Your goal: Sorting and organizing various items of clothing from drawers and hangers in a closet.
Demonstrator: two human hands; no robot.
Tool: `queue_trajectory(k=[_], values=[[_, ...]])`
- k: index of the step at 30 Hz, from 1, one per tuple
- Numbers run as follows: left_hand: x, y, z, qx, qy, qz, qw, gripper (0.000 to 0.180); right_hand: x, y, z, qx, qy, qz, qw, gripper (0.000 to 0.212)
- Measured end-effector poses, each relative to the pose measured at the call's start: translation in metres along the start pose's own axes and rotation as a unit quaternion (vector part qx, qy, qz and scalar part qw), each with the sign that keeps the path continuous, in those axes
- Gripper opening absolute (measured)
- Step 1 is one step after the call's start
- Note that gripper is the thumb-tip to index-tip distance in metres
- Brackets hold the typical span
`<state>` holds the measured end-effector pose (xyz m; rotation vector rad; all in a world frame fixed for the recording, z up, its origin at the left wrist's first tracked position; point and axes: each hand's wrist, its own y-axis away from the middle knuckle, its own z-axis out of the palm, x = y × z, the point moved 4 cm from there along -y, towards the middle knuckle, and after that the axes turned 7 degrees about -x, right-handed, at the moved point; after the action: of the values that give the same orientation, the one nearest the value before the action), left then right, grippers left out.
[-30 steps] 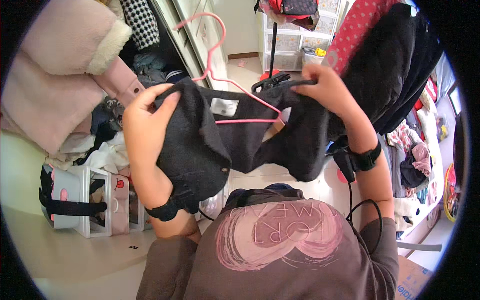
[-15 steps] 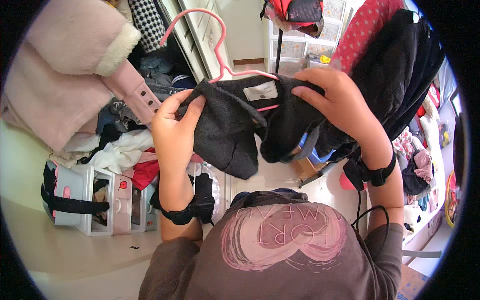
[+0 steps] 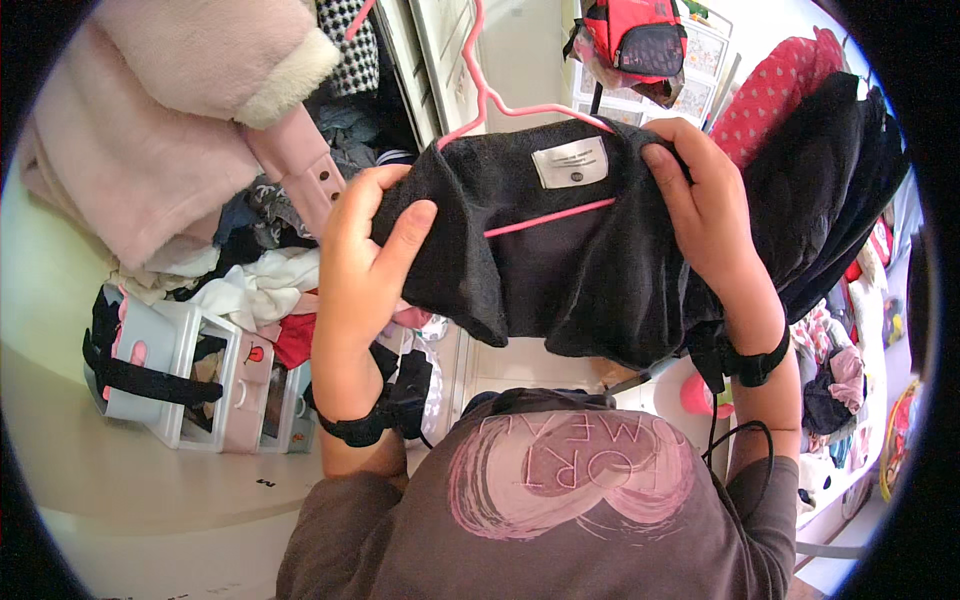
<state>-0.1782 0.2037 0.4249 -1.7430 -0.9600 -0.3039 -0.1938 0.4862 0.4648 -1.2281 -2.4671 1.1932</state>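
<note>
Grips black garment (image 3: 545, 275) between left hand (image 3: 360, 245) and right hand (image 3: 708, 205), clamped apart on it, near ends of pink hanger (image 3: 550, 218).

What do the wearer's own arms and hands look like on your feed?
The left hand and right hand are gloveless. Black straps with dark modules circle both forearms; a thin black cable loops on the right. Short sleeves are grey-brown.
</note>
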Motion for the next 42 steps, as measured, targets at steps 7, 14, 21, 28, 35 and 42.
queue_trajectory(k=[7,14,21,28,35,42], values=[[0.005,0.0,0.002,0.081,-0.1,0.061,0.99,0.017,-0.023,-0.018,0.008,-0.009,0.029,-0.061,0.998,0.019],[0.008,-0.004,-0.011,0.093,-0.138,0.069,0.984,0.02,-0.005,-0.026,0.019,-0.062,-0.011,-0.013,0.998,0.019],[0.02,-0.001,-0.018,0.198,-0.37,0.131,0.898,0.049,0.0,-0.024,0.028,-0.008,-0.011,-0.021,1.0,0.016],[0.03,-0.011,-0.024,0.098,-0.396,0.111,0.906,0.061,-0.008,-0.033,0.038,0.007,-0.064,-0.048,0.997,0.017],[-0.004,-0.011,-0.024,0.128,-0.225,-0.016,0.966,0.03,-0.016,-0.049,0.032,-0.103,-0.172,-0.117,0.973,0.02],[0.026,-0.024,-0.034,0.208,-0.316,0.14,0.915,0.031,-0.018,-0.059,0.038,-0.047,-0.078,-0.113,0.989,0.018]])
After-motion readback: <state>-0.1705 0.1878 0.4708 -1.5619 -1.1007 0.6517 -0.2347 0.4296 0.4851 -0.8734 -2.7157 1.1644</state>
